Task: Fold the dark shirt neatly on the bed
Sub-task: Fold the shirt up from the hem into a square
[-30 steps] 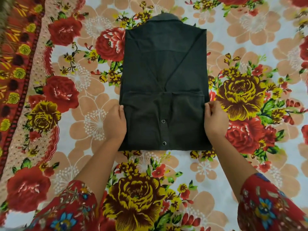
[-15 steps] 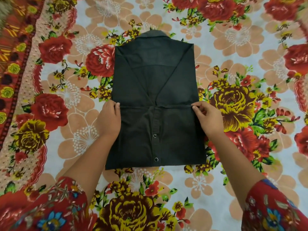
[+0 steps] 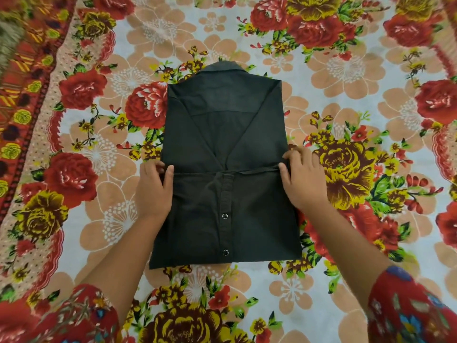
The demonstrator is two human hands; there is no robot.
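Your left hand (image 3: 153, 186) and right hand (image 3: 303, 180) each pinch one side of the dark shirt (image 3: 222, 134) at its folded-up hem, curled round the cloth, on the floral bedsheet (image 3: 346, 280).

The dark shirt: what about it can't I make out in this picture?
Head view:
- Underside of the dark shirt: hidden by its own folded layers, lying on the bedsheet.
- How far the left hand and right hand reach under the fold: cloth covers their fingertips.
- The person's sleeves: cut off by the bottom edge.
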